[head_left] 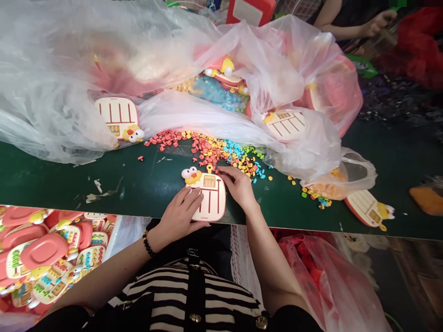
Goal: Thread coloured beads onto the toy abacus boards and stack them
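A cream toy board (217, 203) with a red rim, slots and a yellow duck head with big white eyes lies on the green table in front of me. My left hand (183, 207) holds it at the left side, fingers across its face and thumb along the bottom edge. At the board's upper right corner, my right hand (238, 184) is closed in a pinch on a small red peg (217, 171). Just beyond the board spreads a pile of small pegs (207, 150) in red, yellow, blue and green.
Clear plastic bags (166, 110) cover the back. Similar boards lie at left (119, 113) and right (363, 207). A heap of boards with pegs (44, 251) sits below the table edge at left. A co-worker's arm (360, 30) shows at the upper right.
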`<state>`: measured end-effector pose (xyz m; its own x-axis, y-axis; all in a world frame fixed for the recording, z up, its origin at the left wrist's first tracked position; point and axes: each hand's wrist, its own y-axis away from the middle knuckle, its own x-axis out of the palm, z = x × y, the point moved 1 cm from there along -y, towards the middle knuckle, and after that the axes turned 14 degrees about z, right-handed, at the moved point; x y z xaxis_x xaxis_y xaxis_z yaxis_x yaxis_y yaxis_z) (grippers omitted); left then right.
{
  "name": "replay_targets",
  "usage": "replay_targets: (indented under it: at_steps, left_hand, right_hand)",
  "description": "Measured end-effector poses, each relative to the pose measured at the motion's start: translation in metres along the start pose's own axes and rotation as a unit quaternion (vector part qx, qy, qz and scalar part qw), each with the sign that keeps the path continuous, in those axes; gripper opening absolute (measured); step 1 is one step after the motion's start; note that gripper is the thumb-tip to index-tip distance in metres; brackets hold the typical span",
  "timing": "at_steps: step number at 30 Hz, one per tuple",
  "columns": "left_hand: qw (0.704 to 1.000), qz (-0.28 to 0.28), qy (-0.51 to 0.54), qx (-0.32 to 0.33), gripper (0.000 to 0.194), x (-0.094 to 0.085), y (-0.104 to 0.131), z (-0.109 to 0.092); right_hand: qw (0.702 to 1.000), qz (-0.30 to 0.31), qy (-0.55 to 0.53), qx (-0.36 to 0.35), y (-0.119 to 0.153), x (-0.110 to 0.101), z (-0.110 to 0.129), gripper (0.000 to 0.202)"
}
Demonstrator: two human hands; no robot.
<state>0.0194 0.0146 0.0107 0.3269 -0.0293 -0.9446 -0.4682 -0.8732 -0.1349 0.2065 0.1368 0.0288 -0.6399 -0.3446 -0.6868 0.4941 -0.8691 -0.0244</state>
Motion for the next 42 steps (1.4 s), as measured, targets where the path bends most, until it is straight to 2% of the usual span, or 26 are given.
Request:
replay_targets:
  at_steps: [3, 7, 11, 13, 15, 18, 23, 29, 33, 36, 42]
  left_hand:
    - [1.0, -0.002, 0.011, -0.015, 0.067, -0.001, 0.007, 0.002]
    - [1.0, -0.01, 0.012, -0.006, 0.066, -0.003, 0.012, 0.001]
    - [1.0, -0.017, 0.007, 0.001, 0.064, -0.003, 0.009, -0.001]
    - [1.0, -0.016, 0.007, -0.003, 0.064, -0.002, 0.007, -0.003]
    - [1.0, -0.012, 0.01, -0.011, 0.065, -0.001, 0.005, -0.005]
    - [0.999, -0.014, 0.011, -0.033, 0.066, 0.001, 0.002, -0.009]
    - [0.998, -0.034, -0.014, -0.041, 0.066, 0.005, 0.0, -0.011]
    - [0.999, -0.024, 0.021, -0.039, 0.068, 0.009, 0.003, -0.008]
    - [0.998, -0.032, 0.043, -0.021, 0.068, 0.005, 0.004, -0.005]
    - [0.998, -0.012, 0.065, -0.013, 0.063, 0.0, 0.004, -0.001]
    - [0.992, 0.014, 0.123, 0.006, 0.059, -0.003, 0.003, 0.008]
  right_hand:
    - [1.0, 0.021, 0.002, -0.015, 0.005, -0.001, 0.001, 0.025]
    - [0.997, 0.021, 0.059, -0.035, 0.007, 0.003, 0.001, 0.02]
    - [0.999, -0.038, 0.024, -0.009, 0.007, 0.005, 0.009, 0.017]
    - [0.997, -0.075, -0.004, -0.016, 0.008, 0.005, 0.017, 0.015]
    - [0.996, -0.086, 0.0, -0.036, 0.01, 0.006, 0.024, 0.015]
    - [0.996, -0.065, 0.032, -0.058, 0.011, 0.012, 0.027, 0.022]
    - [0.987, -0.055, 0.133, -0.069, 0.01, 0.022, 0.018, 0.029]
    - [0.974, 0.053, 0.194, -0.105, 0.024, 0.024, 0.017, 0.038]
    - [0.972, 0.033, 0.217, -0.087, 0.035, 0.024, 0.017, 0.04]
    - [0.974, 0.027, 0.212, -0.074, 0.044, 0.027, 0.019, 0.041]
    - [0.984, -0.013, 0.175, -0.034, 0.073, 0.058, 0.044, 0.049]
